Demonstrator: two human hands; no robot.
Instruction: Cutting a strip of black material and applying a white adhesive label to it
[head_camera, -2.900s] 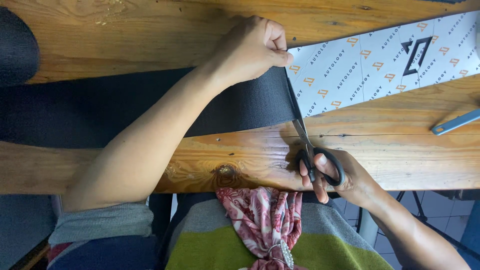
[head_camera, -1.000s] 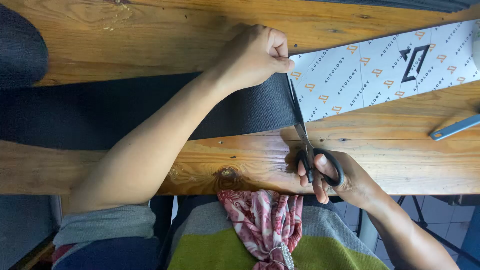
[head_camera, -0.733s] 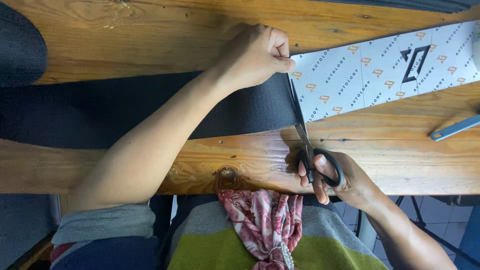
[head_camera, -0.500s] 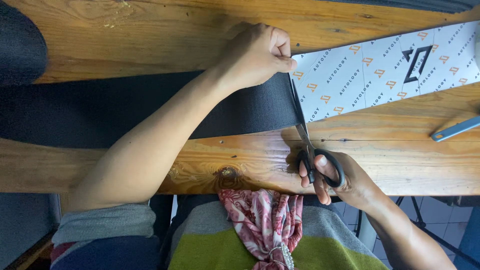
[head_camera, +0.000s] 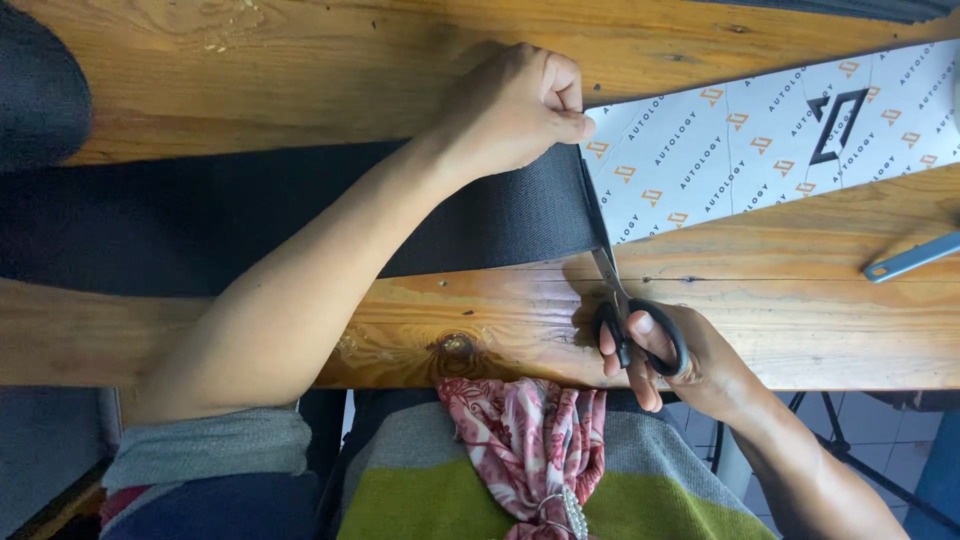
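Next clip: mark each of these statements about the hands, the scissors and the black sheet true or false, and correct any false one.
1. The right hand holds black-handled scissors. True.
2. The left hand lies flat and open on the wood. False: it is curled, gripping the far edge of the black sheet.
3. The scissor blades point toward the black sheet's near edge. True.
4. The white patterned backing lies to the left of the black sheet. False: it lies to its right.
5. A blue-grey tool lies on the wooden table at the right. True.
6. The scissors lie unused on the table. False: the right hand works them.
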